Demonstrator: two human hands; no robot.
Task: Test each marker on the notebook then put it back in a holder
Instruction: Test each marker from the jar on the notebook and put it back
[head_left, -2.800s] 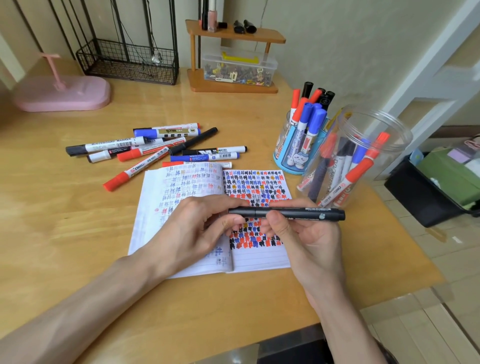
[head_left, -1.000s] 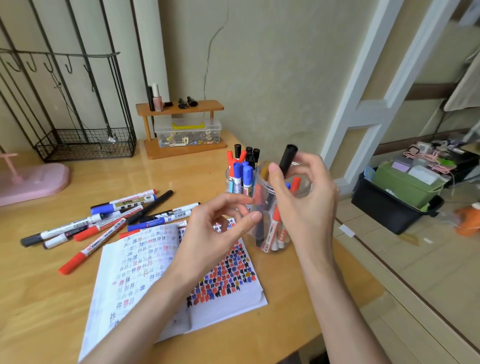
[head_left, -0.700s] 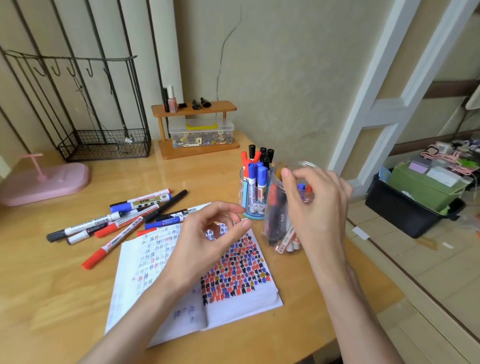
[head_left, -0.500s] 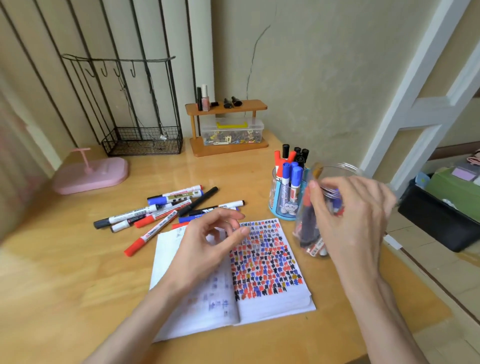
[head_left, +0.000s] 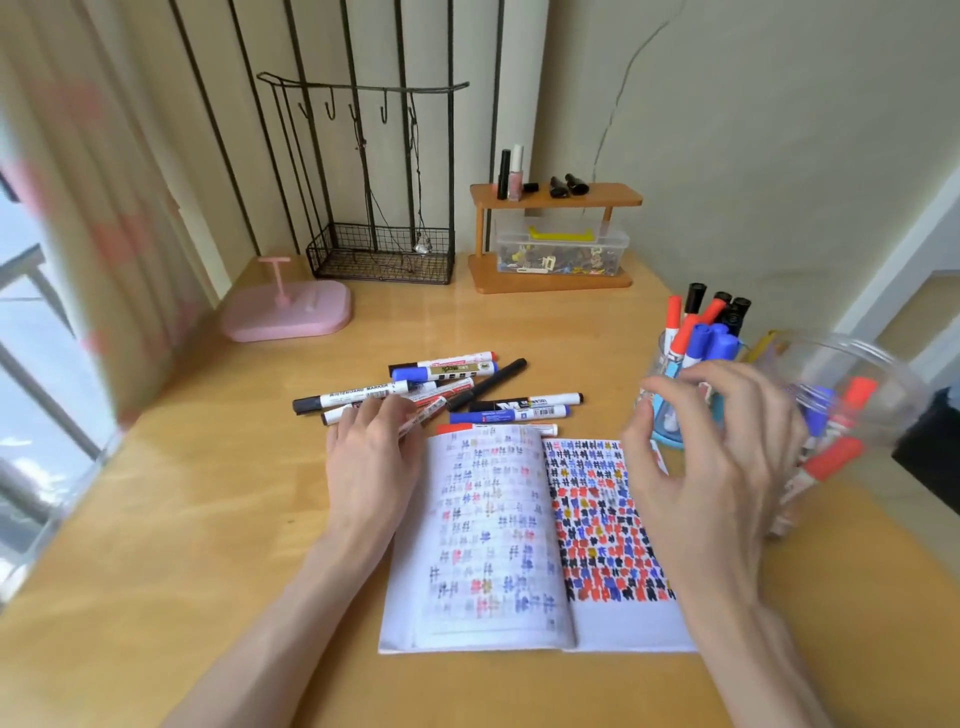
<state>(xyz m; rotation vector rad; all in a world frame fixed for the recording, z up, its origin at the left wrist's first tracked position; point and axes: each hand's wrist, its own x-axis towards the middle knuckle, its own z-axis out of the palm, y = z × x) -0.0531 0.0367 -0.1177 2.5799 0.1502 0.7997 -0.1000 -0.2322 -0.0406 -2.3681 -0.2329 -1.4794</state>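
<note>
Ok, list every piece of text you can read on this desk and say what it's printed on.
"WHITEBOARD MARKER": on the white barrel of the black-capped marker in the loose pile.
Blue marker nearest the notebook: small print and a barcode, too blurred to read.
Gold-labelled marker: print unreadable.
Markers in the clear jar: labels blurred.
Notebook: only hash-like test marks, no words.

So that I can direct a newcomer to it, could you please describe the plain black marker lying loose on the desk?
On the wooden desk, beyond the open notebook, lies a heap of loose markers. The plain black marker lies slantwise at its far right; it alone is black end to end, while its neighbours have pale printed barrels.
</note>
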